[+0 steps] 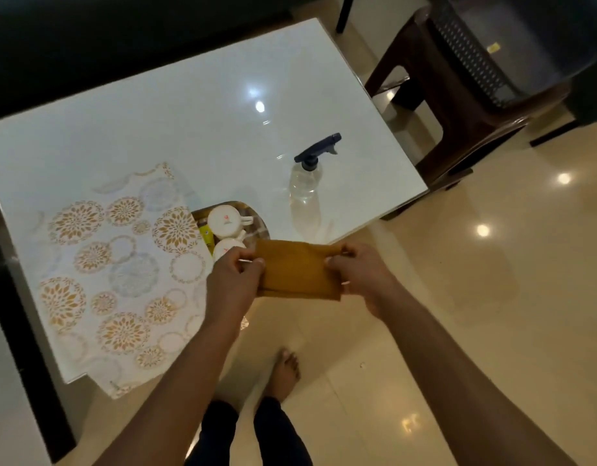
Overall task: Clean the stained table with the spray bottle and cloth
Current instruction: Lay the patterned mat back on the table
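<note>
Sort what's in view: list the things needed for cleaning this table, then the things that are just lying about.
For the job: cloth, held by left hand and right hand; spray bottle; table.

Lying about: patterned mat; cups; tray; chair.

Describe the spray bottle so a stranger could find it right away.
Look at the white table, toward its right end near the brown stool. The spray bottle stands upright there, alone on bare tabletop, apart from the cups. Only it has a clear body and a dark trigger head.
</note>
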